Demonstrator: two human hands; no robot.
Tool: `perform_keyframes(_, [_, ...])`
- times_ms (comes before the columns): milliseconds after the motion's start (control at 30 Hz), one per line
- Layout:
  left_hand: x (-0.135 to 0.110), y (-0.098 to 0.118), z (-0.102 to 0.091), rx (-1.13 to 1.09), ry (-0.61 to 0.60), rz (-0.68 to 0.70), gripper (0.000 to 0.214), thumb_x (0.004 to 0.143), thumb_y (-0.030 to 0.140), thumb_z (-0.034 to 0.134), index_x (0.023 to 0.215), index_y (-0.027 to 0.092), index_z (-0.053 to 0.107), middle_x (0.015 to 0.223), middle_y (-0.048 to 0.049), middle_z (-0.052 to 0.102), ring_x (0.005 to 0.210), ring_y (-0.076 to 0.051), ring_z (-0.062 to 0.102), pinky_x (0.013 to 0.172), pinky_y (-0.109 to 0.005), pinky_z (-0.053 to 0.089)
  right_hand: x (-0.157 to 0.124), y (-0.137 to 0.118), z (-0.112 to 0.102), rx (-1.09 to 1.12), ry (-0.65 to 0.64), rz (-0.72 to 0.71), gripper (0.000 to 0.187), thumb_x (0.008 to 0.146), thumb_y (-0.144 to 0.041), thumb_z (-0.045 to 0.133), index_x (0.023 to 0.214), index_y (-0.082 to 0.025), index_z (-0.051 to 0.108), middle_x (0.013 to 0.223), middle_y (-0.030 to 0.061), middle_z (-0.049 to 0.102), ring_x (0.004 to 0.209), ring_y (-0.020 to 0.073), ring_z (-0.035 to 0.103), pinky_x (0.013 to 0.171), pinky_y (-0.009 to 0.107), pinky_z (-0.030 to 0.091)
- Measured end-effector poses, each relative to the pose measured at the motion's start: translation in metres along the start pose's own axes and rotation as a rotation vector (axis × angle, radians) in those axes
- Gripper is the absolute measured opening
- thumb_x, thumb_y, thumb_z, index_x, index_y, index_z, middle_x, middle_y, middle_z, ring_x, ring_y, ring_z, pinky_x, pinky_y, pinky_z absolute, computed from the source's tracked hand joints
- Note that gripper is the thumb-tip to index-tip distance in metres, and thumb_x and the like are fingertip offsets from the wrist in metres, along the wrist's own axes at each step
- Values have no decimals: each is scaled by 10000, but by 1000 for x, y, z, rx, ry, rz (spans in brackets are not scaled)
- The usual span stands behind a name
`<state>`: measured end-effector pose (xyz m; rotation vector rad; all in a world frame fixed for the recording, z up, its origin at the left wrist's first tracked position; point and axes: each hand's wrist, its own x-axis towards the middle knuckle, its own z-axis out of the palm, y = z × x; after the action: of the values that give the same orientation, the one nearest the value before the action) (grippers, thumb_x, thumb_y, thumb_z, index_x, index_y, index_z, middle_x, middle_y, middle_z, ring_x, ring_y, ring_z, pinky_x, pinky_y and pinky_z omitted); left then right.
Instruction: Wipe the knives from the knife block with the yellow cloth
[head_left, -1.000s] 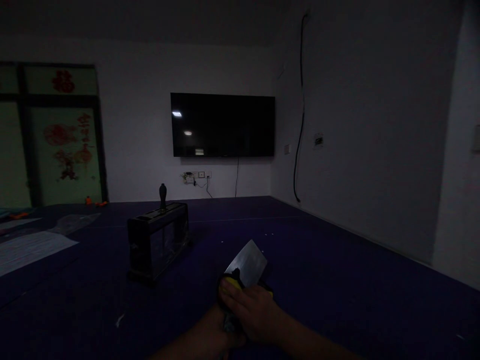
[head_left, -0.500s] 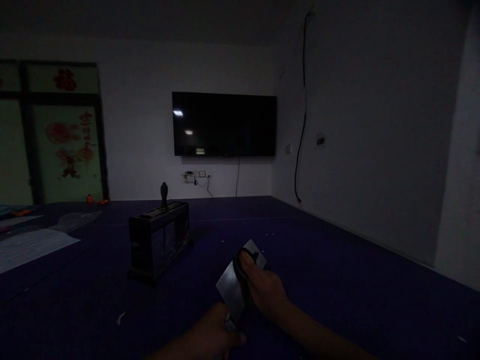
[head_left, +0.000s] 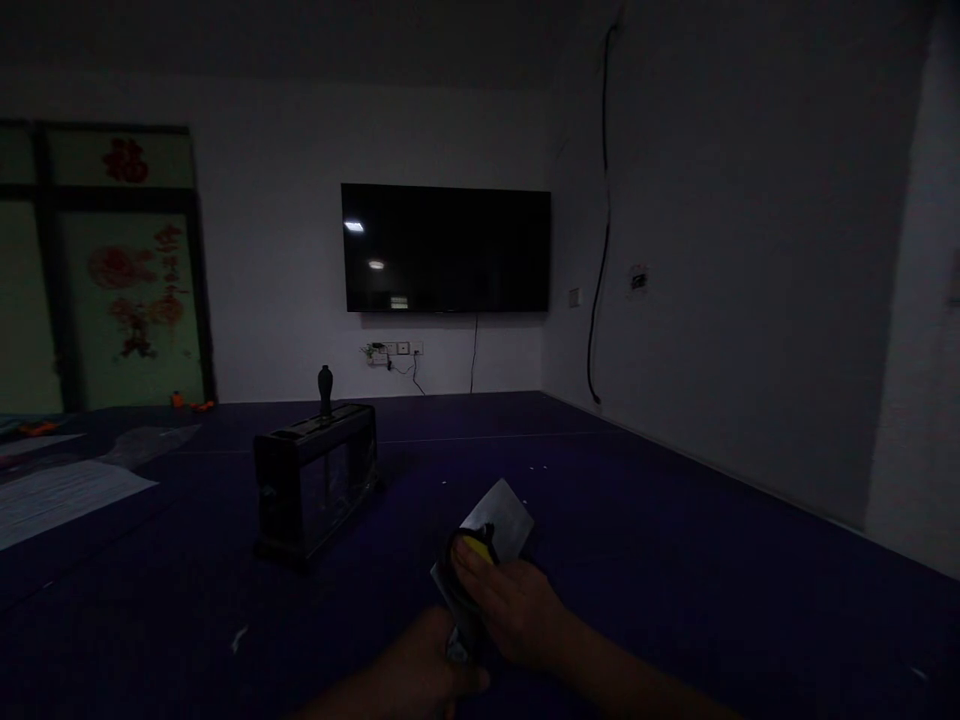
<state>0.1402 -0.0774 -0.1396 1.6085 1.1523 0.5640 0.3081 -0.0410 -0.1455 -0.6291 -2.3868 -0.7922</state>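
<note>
In the lower middle, my left hand (head_left: 424,655) is closed around the handle of a cleaver (head_left: 506,515), a tool with a broad, flat, silvery blade pointing away from me. Its handle is mostly hidden by the fingers. My right hand (head_left: 517,605) grips a round black and yellow pad (head_left: 478,546) and presses it on the face of the blade, nearer the handle than the tip. The exact kind of pad is hard to make out in the dim light. Left of the hands stands a black box-shaped frame (head_left: 281,500) with clear sides and an upright black knob on top.
A dark blue surface (head_left: 637,560) spreads beneath everything, with small white scraps on it. Printed paper (head_left: 67,500) and clear plastic (head_left: 150,445) lie at the left. Farther back are orange objects (head_left: 201,406), a wall-mounted television (head_left: 450,250) and a hanging cable (head_left: 602,260).
My right hand has slid the pad along the blade toward the handle, baring the blade's far end. The left hand keeps the cleaver in nearly the same place.
</note>
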Motion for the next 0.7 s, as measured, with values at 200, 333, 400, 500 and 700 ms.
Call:
perform_keyframes(200, [-1, -1, -1, 83, 42, -94, 265, 645, 191, 595, 876, 146, 473, 590, 48, 490, 431, -66, 414, 391, -176, 283, 0, 11, 4, 55, 86, 205, 596, 763, -59, 330, 1355, -121, 314, 1350, 123, 403, 1066, 195, 559, 723, 290, 522])
perform_keyframes(333, [3, -8, -2, 92, 44, -51, 351, 626, 248, 627, 930, 147, 482, 599, 41, 509, 447, -80, 430, 398, -182, 293, -1, 21, 5, 112, 103, 380, 595, 798, -59, 326, 1380, -166, 264, 1359, 100, 398, 1086, 171, 547, 765, 271, 523])
perform_keyframes(400, [4, -10, -3, 100, 42, -54, 345, 630, 268, 631, 920, 152, 484, 578, 47, 503, 429, -76, 418, 393, -181, 287, -2, 24, 6, 129, 108, 419, 594, 814, -69, 335, 1387, -194, 246, 1370, 83, 386, 1096, 165, 539, 805, 272, 513])
perform_keyframes(500, [5, -11, -4, 97, 22, -53, 308, 642, 276, 633, 887, 159, 489, 559, 52, 494, 424, -71, 414, 393, -176, 285, -2, 25, 8, 123, 103, 447, 615, 825, -79, 345, 1404, -214, 190, 1387, 70, 362, 1105, 171, 533, 839, 285, 503])
perform_keyframes(700, [1, -5, -4, 95, 10, -65, 283, 644, 232, 612, 894, 153, 505, 606, 36, 516, 458, -74, 438, 400, -173, 288, -4, 21, 11, 68, 77, 371, 644, 822, -85, 339, 1419, -159, 112, 1391, 113, 340, 1106, 196, 531, 798, 293, 523])
